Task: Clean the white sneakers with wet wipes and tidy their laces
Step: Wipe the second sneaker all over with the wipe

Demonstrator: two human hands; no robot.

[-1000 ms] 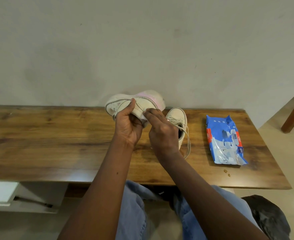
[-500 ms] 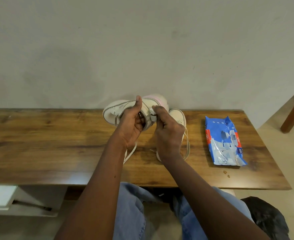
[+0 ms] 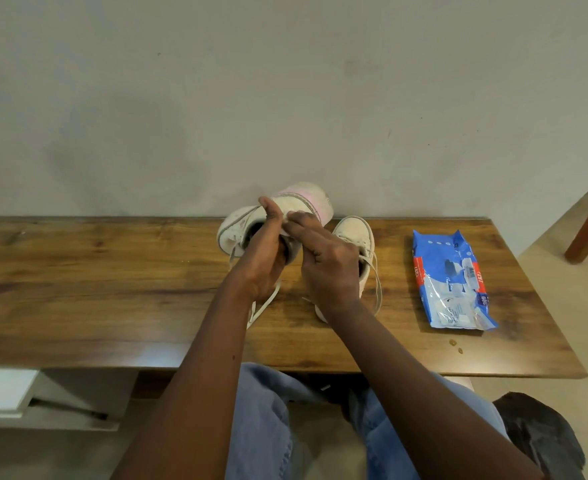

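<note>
White sneaker (image 3: 238, 230) crosswise — sole (image 3: 320, 202) toward wall (image 3: 285, 98), left hand (image 3: 261, 265) gripping it, right hand (image 3: 330, 268) touching, grip unclear

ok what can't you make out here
Head view: whether the right hand pinches anything; its fingers cover the spot on the lifted white pink-soled sneaker.
That sneaker's eyelets: behind the left hand.
Second white canvas sneaker: rear half behind the right hand.
Blue plastic wipes pack: print too small.
</note>
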